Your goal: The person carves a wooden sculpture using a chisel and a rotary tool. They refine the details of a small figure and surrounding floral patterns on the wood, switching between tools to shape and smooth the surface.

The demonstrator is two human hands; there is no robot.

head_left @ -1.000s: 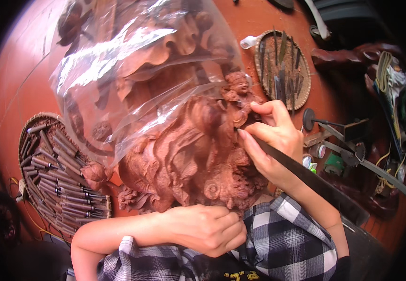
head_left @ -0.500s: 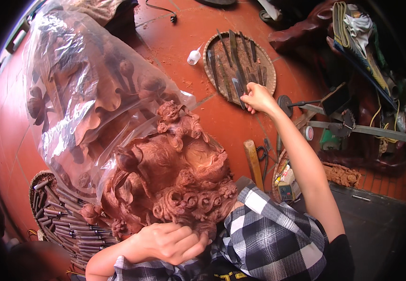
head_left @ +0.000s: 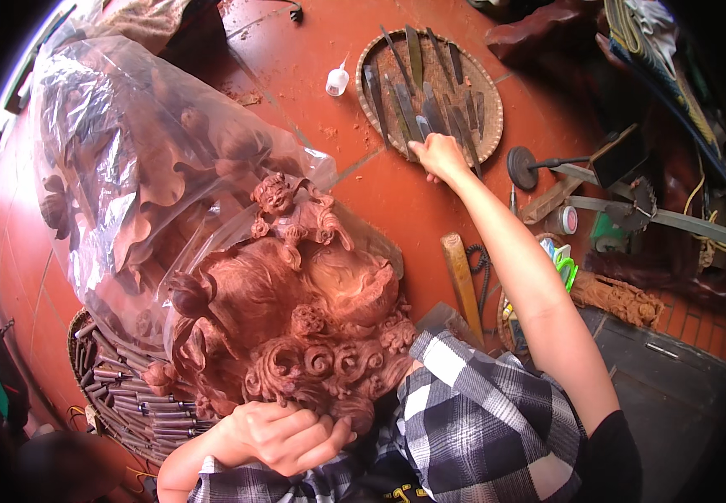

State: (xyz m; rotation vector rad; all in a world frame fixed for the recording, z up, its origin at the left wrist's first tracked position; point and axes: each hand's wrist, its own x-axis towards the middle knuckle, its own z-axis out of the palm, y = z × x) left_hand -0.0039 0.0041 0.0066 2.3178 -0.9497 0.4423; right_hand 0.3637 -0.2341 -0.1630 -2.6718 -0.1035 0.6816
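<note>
The right hand (head_left: 438, 155) reached out to the round woven tray (head_left: 488, 109) on the red floor (head_left: 296, 75), its fingers curled down among the chisels (head_left: 417, 105); whether they had closed on one could not be told. The left hand (head_left: 283, 436) lay cupped, closed over the lower edge of the carving (head_left: 296, 327), steadying it close against the checked cloth (head_left: 480, 419). The carving, reddish wood with curls and a small figure on top, sat between the knees, its far half under a clear plastic bag (head_left: 128, 159). It looked heavy and stiff, its thin curls likely fragile, so best gripped at the solid base. The chisels seemed slim, hard and sharp-tipped, best taken by the shaft. A second tray (head_left: 111, 394) of tools lay at the left, a glue bottle (head_left: 338, 81) near the first
</note>
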